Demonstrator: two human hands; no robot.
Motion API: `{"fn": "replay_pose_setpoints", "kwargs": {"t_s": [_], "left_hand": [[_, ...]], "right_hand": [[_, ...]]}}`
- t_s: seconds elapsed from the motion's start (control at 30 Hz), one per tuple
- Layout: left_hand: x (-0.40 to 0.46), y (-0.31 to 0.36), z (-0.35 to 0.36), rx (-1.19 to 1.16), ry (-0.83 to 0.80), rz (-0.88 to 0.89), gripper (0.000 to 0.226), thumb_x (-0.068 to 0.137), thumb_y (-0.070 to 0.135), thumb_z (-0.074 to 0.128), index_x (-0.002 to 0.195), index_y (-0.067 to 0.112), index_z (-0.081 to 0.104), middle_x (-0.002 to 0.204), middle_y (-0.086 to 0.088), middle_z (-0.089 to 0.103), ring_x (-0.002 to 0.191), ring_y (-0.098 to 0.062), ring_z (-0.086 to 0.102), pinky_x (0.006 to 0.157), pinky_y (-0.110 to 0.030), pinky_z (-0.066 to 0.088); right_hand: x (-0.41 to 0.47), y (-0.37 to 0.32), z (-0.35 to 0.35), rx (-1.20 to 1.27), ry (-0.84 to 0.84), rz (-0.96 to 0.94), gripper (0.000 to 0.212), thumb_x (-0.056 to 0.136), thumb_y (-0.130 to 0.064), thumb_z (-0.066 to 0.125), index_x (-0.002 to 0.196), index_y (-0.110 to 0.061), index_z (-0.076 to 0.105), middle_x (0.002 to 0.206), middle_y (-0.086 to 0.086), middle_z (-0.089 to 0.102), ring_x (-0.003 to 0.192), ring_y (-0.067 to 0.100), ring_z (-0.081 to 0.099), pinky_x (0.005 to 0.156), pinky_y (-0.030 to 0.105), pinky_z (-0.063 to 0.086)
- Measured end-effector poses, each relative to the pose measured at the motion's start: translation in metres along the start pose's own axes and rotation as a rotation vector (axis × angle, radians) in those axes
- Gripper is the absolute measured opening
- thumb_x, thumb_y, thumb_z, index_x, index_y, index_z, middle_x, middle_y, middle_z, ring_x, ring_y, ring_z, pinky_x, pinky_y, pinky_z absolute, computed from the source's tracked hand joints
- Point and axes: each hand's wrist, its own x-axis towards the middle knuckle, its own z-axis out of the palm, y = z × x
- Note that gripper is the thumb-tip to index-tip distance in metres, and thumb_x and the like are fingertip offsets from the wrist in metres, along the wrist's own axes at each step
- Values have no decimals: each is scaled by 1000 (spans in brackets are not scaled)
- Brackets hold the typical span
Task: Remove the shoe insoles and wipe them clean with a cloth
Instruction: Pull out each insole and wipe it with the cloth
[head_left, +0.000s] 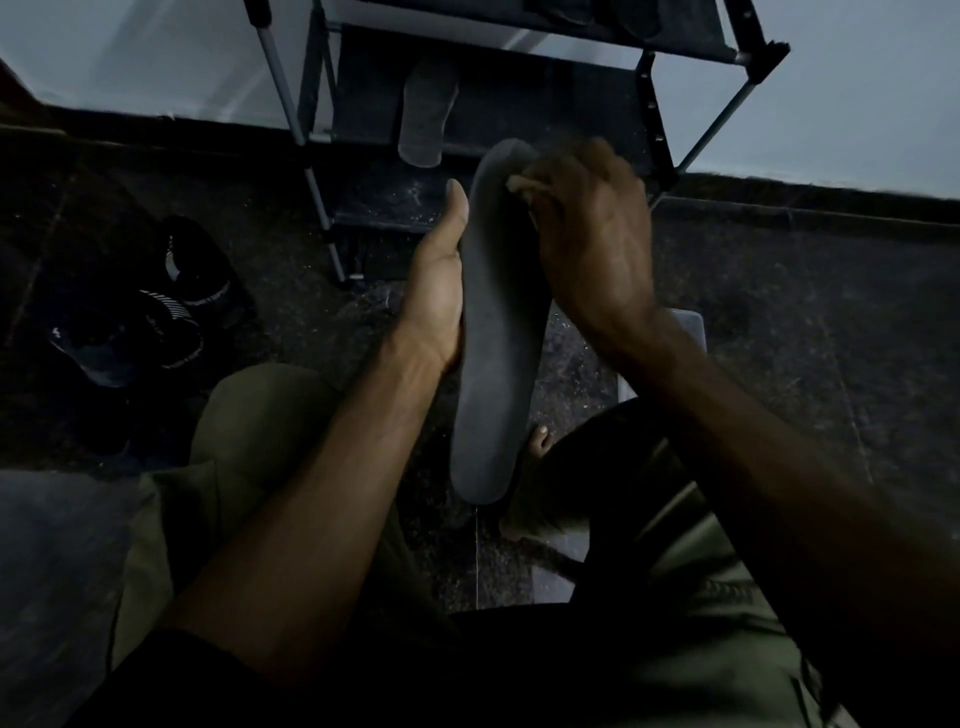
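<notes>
A dark grey insole (496, 364) stands upright in front of me. My left hand (439, 291) grips its left edge at mid-length, thumb up along the side and fingers hidden behind it. My right hand (592, 244) is curled round a small tan cloth (519, 183) and presses it on the insole's upper right part. Only a corner of the cloth shows past my fingers. A second grey insole (426, 117) lies on a shelf of the shoe rack (498, 109) behind. Two black shoes (150, 312) with white stripes sit on the floor at left.
The metal-framed shoe rack stands against the pale wall at top centre. The floor is dark speckled stone. My knees in olive trousers (249, 415) frame the bottom, with a bare foot (540, 447) below the insole. A pale box (685, 327) shows behind my right wrist.
</notes>
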Motion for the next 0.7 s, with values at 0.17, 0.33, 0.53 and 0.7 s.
{"fn": "replay_pose_setpoints", "kwargs": {"t_s": [0.17,0.33,0.53,0.7], "left_hand": [[1,6,-5,-129,-58,-65,79,98,61,26,142,-3,40,140,-22,49,132,-32,46,117,-44,29],[2,3,-5,-80,-45,-20,65,101,53,26,134,2,48,130,-20,56,125,-32,50,113,-43,34],[2,0,0,-30,-27,5,56,103,47,24,121,8,60,123,-15,63,119,-29,58,109,-41,41],[3,6,-9,-125,-84,4,67,102,52,24,133,-2,48,137,-22,51,129,-31,49,117,-43,29]], "right_hand": [[-37,-27,-2,72,-109,-138,30,94,-20,46,104,-8,71,94,14,63,78,31,59,68,45,49],[-9,-14,-2,10,-42,-135,27,95,-22,48,101,-8,70,94,14,63,77,29,58,65,45,50],[26,-2,3,-15,50,-37,37,93,-29,40,99,-7,69,96,16,63,79,29,60,64,45,52],[-16,-31,8,79,-73,-169,25,93,-18,48,102,-10,70,96,15,62,80,30,59,65,48,50]]}}
